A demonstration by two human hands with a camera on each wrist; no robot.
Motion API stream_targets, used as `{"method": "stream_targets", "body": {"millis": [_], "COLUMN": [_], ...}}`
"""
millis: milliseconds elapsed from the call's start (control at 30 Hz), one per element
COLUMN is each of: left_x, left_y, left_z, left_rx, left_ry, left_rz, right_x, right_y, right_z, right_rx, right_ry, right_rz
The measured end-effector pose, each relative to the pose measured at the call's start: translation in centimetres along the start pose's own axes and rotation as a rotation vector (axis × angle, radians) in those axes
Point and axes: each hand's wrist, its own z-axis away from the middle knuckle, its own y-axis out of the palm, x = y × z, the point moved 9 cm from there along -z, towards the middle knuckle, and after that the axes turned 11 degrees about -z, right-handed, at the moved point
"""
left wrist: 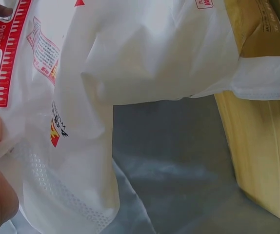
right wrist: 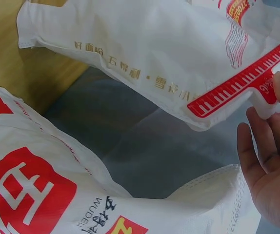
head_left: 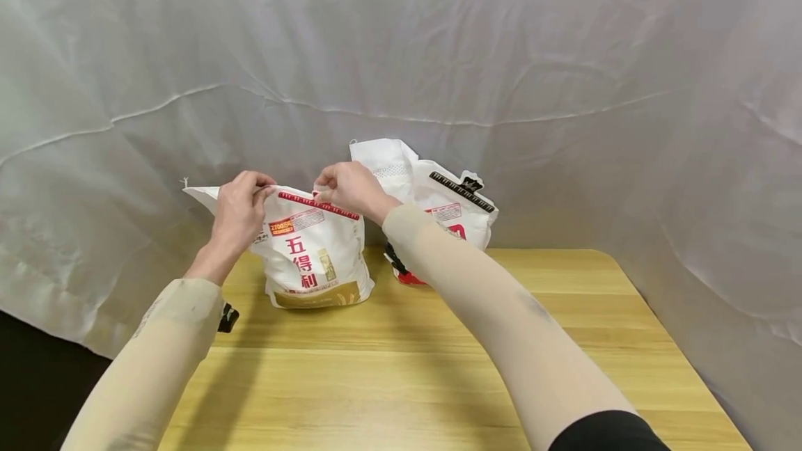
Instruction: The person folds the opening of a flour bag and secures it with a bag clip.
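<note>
A white flour bag (head_left: 313,256) with red lettering and a gold bottom band stands on the table. Across its top edge sits a red bag clip (head_left: 319,205) with a piano-key pattern. My left hand (head_left: 240,209) pinches the bag's top edge just left of the clip. The clip's handle is between the thumb and fingers of my right hand (head_left: 352,186); in the right wrist view the thumb presses on that red handle (right wrist: 267,92). To the left, the bag's loose top corner sticks out past my left hand.
A second white flour bag (head_left: 426,190) stands behind my right forearm, with a black piano-key clip (head_left: 462,191) on its top. Another black object (head_left: 228,317) shows partly beside my left forearm. The wooden table (head_left: 351,381) backs onto a grey cloth curtain (head_left: 564,75).
</note>
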Motion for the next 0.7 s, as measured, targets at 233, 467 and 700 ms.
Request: {"method": "stream_targets", "body": {"millis": [233,467,700], "left_x": [-0.2,-0.1,-0.7], "left_y": [0.2,0.4,-0.5], "left_z": [0.2,0.5,1.1], "left_rx": [0.027,0.021,-0.044], "left_ry": [0.038,0.064,0.073], "left_rz": [-0.024,-0.107,-0.187], "right_x": [-0.2,-0.2,1.3], "right_y": [-0.1,0.1,-0.2], "right_z": [0.5,1.1,2.4], "right_rx": [-0.008,0.033,0.027], "right_ry": [0.034,0.066,-0.032], "right_rz": [0.006,-0.003,0.095]}}
